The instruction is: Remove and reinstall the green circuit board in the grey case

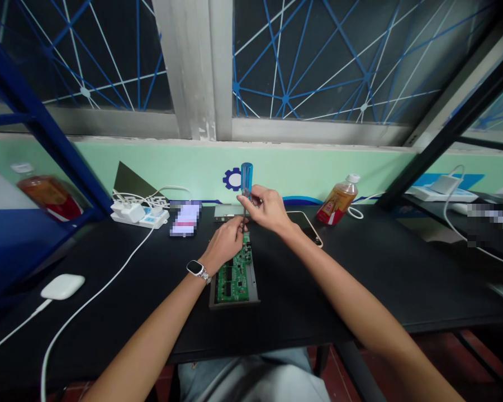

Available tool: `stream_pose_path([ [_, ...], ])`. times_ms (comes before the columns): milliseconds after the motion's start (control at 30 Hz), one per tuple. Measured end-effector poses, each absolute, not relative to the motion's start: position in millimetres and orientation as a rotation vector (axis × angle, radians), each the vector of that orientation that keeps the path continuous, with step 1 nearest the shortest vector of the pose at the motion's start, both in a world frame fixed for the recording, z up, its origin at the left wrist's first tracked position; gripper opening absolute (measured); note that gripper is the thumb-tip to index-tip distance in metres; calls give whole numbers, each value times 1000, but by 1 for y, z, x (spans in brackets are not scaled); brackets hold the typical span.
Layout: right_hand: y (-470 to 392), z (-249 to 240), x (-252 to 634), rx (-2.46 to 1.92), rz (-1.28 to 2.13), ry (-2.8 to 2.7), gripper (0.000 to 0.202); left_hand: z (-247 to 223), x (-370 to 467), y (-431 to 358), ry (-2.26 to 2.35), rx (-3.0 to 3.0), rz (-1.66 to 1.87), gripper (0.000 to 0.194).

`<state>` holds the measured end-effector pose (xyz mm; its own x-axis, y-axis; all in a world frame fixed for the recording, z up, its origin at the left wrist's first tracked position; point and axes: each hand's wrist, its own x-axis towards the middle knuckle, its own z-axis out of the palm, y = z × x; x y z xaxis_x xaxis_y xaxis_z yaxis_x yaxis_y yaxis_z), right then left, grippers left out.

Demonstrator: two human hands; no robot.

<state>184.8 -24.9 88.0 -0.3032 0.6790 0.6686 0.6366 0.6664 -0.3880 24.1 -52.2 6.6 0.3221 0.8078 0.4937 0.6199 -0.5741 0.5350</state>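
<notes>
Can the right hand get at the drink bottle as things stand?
Probably yes: the bottle is close, with only a flat phone between, but the right hand holds the screwdriver.

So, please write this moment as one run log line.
right hand: holds blue-handled screwdriver upright | left hand: at its lower shaft | beneath: green circuit board, grey metal tray

A black table [360, 296] carries a green circuit board [240, 282] in a metal tray [255, 290], phones [185, 219], a bottle [337, 202] and a power strip [159, 216].
</notes>
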Motion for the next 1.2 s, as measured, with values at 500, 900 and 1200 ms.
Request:
stream_pose_path([
  [500, -31, 97, 200, -972, 603, -1566, 45, 10, 28, -52, 1417, 2466, 1116, 40],
  [900, -75, 23, 254, -1970, 214, -2252, 52, 24, -23, -123, 2037, 2362, 493, 30],
  [1200, -75, 27, 243, -2054, -21, -2476, 66, 16, -7, -98, 2076, 2346, 226, 32],
])
